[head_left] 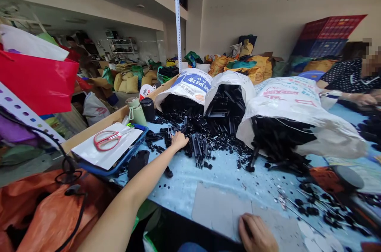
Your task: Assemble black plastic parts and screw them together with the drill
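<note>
The right hand [257, 233] lies palm down on a grey cardboard sheet [218, 206], fingers loose and holding nothing. Farther out, the left hand [179, 140] dips into the black plastic parts [208, 135] spilled from white sacks [193, 83]. Whether it grips any, I cannot tell.

On the blue tabletop [226, 172], black plastic parts [205, 133] are heaped and scattered, spilled from white sacks [297, 101]; a grey cardboard sheet [217, 208] is laid flat at the near edge.

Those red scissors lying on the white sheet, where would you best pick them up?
Take the scissors by their red loops, coming from above at the left end. They lie flat on the white sheet, blades pointing right, so the loops offer the safest grip.
</note>
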Tool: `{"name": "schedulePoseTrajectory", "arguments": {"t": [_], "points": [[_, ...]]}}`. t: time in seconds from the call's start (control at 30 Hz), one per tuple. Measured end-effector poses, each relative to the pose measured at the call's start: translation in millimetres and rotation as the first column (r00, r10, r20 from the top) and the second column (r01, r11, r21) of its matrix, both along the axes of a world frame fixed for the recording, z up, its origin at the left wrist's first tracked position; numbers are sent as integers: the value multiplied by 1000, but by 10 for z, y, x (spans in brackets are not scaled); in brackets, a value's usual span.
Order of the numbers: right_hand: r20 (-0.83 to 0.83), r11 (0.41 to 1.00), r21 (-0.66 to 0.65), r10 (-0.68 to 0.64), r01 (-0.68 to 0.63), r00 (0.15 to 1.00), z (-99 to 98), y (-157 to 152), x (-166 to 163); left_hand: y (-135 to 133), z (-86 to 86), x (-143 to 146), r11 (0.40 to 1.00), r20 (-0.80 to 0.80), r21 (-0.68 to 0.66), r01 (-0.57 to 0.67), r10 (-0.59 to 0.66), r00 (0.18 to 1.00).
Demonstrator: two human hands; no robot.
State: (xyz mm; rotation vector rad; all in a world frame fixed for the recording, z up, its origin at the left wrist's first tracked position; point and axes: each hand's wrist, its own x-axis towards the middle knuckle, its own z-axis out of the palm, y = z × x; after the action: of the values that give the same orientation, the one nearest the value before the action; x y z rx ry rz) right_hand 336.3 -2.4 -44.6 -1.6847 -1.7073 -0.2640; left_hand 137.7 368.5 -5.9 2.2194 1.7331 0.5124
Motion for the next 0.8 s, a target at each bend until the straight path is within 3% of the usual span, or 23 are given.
{"name": "schedulePoseTrajectory", "arguments": {"t": [0.2,0.37,0.47,0.53,0.67,0.73,0.8], "points": [[-179,997,-79,-23,8,984,264,227,-43,-291,198,-72,980,191,200,-19,-21,981],[-223,966,-218,88,-137,971,679,1076,-311,-609,378,-277,940,378,318,-123,-7,926],[-246,952,-247,121,-183,962,797,1692,-608,-953,413,-366,927,433,349,-136,-30,901],[-326,956,-235,93,-176,941,802,2030,-784,-1273,371,-360,932,408,361,-33,-126,904],[-529,959,-218,39,-180,848,759,2388,-925,-1968,148,-228,871,149,270,410,-459,876],[-685,947,-216,29,-240,728,744,2376,-867,-2238,35,-198,843,40,216,492,-511,859],[-812,927,-217,4,-307,584,735,2225,-736,-2416,-46,-258,856,-18,203,475,-482,876]]}}
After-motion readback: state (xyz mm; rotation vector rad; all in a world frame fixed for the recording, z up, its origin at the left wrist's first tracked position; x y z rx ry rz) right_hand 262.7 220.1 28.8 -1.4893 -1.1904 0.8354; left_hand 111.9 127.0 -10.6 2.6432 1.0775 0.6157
